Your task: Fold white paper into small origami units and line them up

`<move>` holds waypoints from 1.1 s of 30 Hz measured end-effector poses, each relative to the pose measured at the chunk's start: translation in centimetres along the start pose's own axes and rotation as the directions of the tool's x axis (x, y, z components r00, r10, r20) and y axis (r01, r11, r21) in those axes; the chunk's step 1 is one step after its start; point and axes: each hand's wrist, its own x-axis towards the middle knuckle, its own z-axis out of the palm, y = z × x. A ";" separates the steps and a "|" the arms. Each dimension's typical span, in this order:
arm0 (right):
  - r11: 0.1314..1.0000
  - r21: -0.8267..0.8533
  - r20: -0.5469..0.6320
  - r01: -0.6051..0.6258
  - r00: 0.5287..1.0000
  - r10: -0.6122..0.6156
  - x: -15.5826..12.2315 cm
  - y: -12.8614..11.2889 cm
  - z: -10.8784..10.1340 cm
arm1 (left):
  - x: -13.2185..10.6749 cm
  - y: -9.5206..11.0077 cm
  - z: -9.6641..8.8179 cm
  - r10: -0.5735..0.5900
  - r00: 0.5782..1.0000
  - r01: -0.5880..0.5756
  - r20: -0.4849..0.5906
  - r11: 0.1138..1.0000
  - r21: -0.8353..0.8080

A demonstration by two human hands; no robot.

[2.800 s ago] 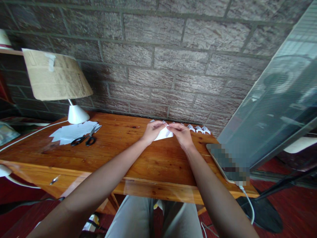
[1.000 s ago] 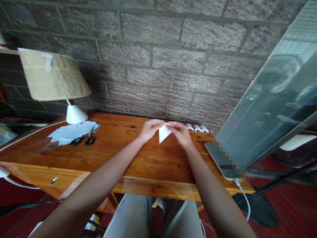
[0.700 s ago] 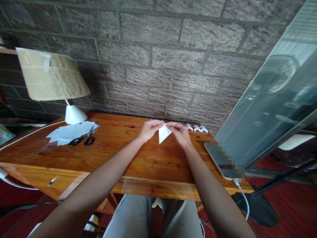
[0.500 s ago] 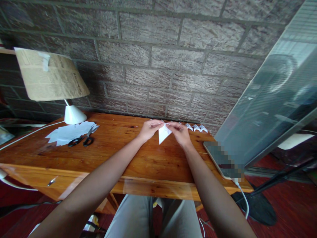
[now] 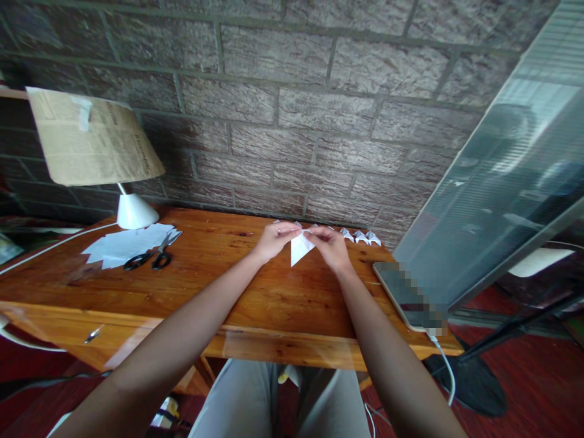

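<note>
A small folded piece of white paper (image 5: pixel 299 250) hangs point-down between my two hands, above the far part of the wooden table. My left hand (image 5: pixel 274 239) pinches its upper left edge between thumb and fingers. On the upper right edge, my right hand (image 5: pixel 331 246) has its fingers closed as well. Just behind and to the right, several small folded paper pieces (image 5: pixel 360 237) stand in a row along the wall side of the table. Others in that row are partly hidden behind my hands.
Black-handled scissors (image 5: pixel 155 255) lie on a pile of white paper sheets (image 5: pixel 116 246) at the left. A lamp (image 5: pixel 137 212) with a paper shade stands behind them. On the right edge lies a tablet-like device (image 5: pixel 396 289) with a white cable. A brick wall (image 5: pixel 296 109) borders the back.
Both hands stay in nearly the same place, still pinching the folded paper. The paper's lower tip has shifted very slightly left.
</note>
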 end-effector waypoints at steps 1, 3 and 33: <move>1.000 -0.004 0.010 0.000 1.000 0.000 0.0 0.0 0.0 | 0.0 0.0 0.0 0.002 1.000 -0.002 0.002 1.000 -0.004; 1.000 -0.011 0.022 0.000 1.000 0.000 0.0 -0.1 0.0 | 0.1 -0.1 -0.1 0.009 1.000 -0.009 0.002 1.000 -0.010; 0.992 -0.090 0.128 -0.090 0.987 0.101 0.6 0.2 0.3 | -0.1 0.3 0.1 -0.106 0.994 0.100 -0.040 0.986 -0.130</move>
